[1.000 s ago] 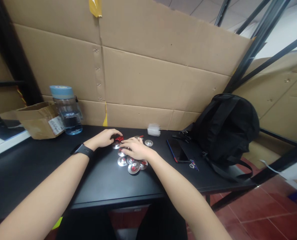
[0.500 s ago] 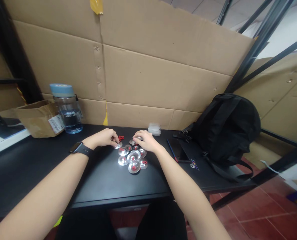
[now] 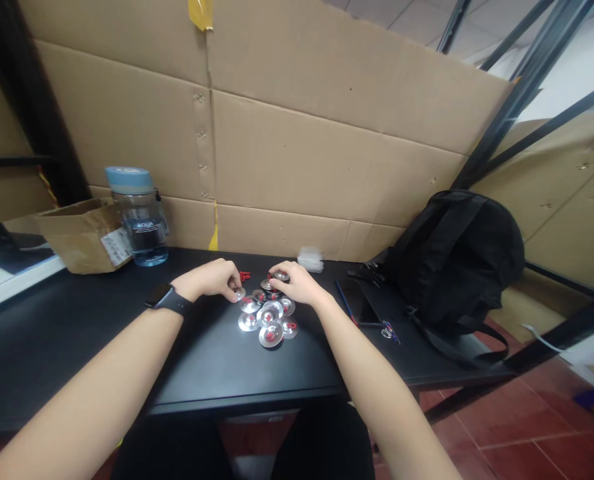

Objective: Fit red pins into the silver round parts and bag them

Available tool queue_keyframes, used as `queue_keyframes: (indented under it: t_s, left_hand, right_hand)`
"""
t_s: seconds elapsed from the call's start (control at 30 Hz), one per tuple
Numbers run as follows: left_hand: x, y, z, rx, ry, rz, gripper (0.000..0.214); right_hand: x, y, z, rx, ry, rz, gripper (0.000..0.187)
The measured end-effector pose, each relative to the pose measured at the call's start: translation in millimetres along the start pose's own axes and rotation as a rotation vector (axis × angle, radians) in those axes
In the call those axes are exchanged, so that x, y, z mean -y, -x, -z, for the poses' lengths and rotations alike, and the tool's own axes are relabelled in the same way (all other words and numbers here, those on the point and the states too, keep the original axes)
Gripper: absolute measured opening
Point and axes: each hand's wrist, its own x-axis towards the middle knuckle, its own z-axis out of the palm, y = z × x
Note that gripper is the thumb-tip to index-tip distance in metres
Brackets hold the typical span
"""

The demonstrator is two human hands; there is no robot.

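- Since a second ago the right hand (image 3: 299, 283) has been shifting from over the middle of the metal discs (image 3: 269, 320) to their far side, while the left hand (image 3: 214, 280) is barely moving.
- Right hand is pinching the far disc (image 3: 280, 275) between thumb and fingers, near the middle of the black tabletop (image 3: 77, 347).
- Left hand is curling, fingertips pressing on a small disc (image 3: 239, 293); I cannot tell whether it is gripping.
- Taking one rim only and lifting straight up is probably the way to avoid dragging the overlapping neighbours.
- Palms are hiding the fingertips' contact; a red piece (image 3: 245, 275) beside the left hand is showing too small to identify.
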Motion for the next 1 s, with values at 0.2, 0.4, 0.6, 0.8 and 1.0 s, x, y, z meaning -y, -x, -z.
queue_keyframes:
  t_s: [0.2, 0.4, 0.6, 0.8, 1.0]
  left_hand:
    - [0, 5, -1.3, 0.056, -0.011, 0.139, 0.039]
    - [2, 6, 2.3, -0.014, -0.012, 0.122, 0.038]
    - [-16, 4, 3.7, -0.266, 0.502, -0.106, 0.033]
    - [-53, -11, -25.1, -0.502, 0.930, -0.038, 0.040]
    - [-68, -15, -41.3, -0.610, 0.927, 0.093, 0.047]
  right_hand:
    - [-1, 0, 1, 0.031, 0.024, 0.014, 0.022]
    - [0, 0, 4, -0.014, -0.012, 0.069, 0.016]
    - [15, 0, -2, -0.103, -0.190, 0.159, 0.057]
    - [25, -5, -10, -0.246, -0.235, 0.169, 0.054]
    - [20, -6, -5, -0.166, -0.200, 0.202, 0.043]
